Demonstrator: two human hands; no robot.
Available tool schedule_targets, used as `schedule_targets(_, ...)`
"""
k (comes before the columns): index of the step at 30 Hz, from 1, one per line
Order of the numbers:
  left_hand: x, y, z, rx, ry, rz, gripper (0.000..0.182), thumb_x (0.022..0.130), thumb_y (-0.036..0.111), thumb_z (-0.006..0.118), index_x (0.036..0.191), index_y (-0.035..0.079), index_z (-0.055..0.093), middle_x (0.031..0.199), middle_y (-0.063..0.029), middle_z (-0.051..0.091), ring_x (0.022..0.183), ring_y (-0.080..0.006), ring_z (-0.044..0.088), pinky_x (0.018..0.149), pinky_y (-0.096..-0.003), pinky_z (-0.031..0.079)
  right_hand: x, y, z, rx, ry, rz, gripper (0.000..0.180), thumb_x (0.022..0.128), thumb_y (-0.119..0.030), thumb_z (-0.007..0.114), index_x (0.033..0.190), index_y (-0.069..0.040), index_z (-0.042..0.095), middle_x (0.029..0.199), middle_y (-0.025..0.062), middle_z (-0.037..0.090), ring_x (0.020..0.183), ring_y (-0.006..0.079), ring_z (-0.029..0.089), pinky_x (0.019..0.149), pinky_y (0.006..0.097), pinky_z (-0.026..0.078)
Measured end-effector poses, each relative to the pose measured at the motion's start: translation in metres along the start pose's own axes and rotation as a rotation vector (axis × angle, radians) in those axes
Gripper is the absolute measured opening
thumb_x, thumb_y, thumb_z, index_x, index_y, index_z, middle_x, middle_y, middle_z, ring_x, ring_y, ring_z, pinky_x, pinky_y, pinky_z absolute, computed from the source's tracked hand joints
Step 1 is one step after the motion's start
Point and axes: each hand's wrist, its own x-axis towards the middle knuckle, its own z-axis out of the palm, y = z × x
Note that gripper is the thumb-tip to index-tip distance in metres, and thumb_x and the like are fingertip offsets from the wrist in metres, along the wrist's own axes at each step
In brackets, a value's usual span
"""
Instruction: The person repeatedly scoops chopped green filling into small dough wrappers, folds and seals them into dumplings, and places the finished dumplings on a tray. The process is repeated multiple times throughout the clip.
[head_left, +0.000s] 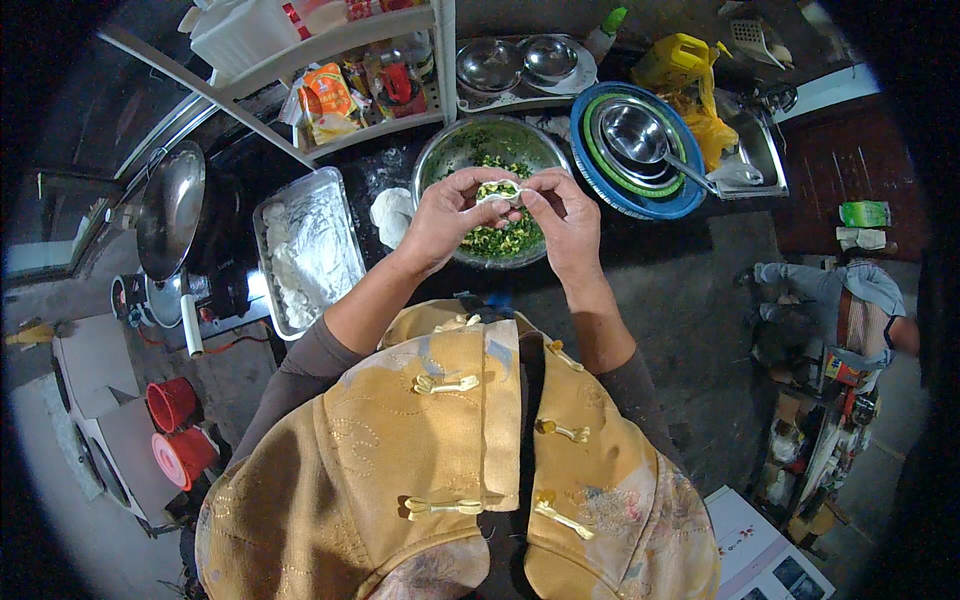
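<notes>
Between both hands, above a steel bowl (553, 154), is a dumpling wrapper (510, 199) with chopped green and yellow filling showing in its opening. My left hand (454, 214) holds the wrapper's left side. The fingers and thumb of my right hand (559, 217) pinch its right edge. Chopped green and yellow filling (487, 241) lies in the bowl below. White dough (393, 214) rests just left of the bowl. Farther left, a metal tray (330, 232) holds several white dumplings (281, 262) along its left side; its bottom looks dusted with flour.
Nested basins (585, 165) and a steel ladle (686, 171) stand right of the bowl, near a sink (772, 161). A shelf (375, 135) with packets rises behind. A wok (172, 210) is at left. Another person (862, 300) is at far right.
</notes>
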Motion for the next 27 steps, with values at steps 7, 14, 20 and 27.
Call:
schedule_targets(7, -0.001, 0.004, 0.000, 0.058, -0.028, 0.015, 0.034, 0.090, 0.001, 0.063, 0.122, 0.001, 0.056, 0.111, -0.0072, 0.064, 0.094, -0.0134, 0.064, 0.080, -0.0256, 0.054, -0.001, 0.001, 0.000, -0.041, 0.010, -0.021, 0.014, 0.089, -0.005, 0.065, 0.101, 0.001, 0.064, 0.099, 0.0035, 0.056, 0.086, 0.0090, 0.054, 0.075, 0.0220, 0.044)
schedule_targets(14, -0.003, 0.010, -0.001, 0.067, -0.021, 0.007, 0.043, 0.090, 0.001, 0.064, 0.130, 0.000, 0.048, 0.112, -0.0090, 0.063, 0.095, -0.0146, 0.065, 0.082, -0.0264, 0.054, 0.002, -0.009, -0.007, -0.300, -0.094, -0.128, 0.023, 0.084, -0.004, 0.069, 0.107, -0.001, 0.066, 0.104, 0.0056, 0.054, 0.094, 0.0127, 0.053, 0.082, 0.0244, 0.044)
schedule_targets(20, 0.000, 0.012, -0.002, 0.119, -0.055, -0.006, 0.045, 0.090, 0.000, 0.063, 0.131, -0.001, 0.046, 0.115, -0.0104, 0.061, 0.096, -0.0148, 0.064, 0.083, -0.0271, 0.055, 0.005, -0.010, -0.003, -0.386, -0.033, -0.172, 0.017, 0.081, -0.006, 0.072, 0.098, -0.005, 0.070, 0.098, 0.0064, 0.056, 0.095, 0.0178, 0.055, 0.083, 0.0280, 0.044)
schedule_targets(27, -0.005, 0.013, 0.002, -0.183, -0.076, -0.068, 0.045, 0.090, 0.001, 0.064, 0.132, 0.001, 0.048, 0.116, -0.0096, 0.063, 0.095, -0.0149, 0.066, 0.077, -0.0230, 0.053, -0.002, -0.001, 0.006, -0.062, 0.122, -0.171, 0.009, 0.085, -0.004, 0.070, 0.094, -0.004, 0.069, 0.099, 0.0058, 0.055, 0.093, 0.0154, 0.055, 0.083, 0.0278, 0.046)
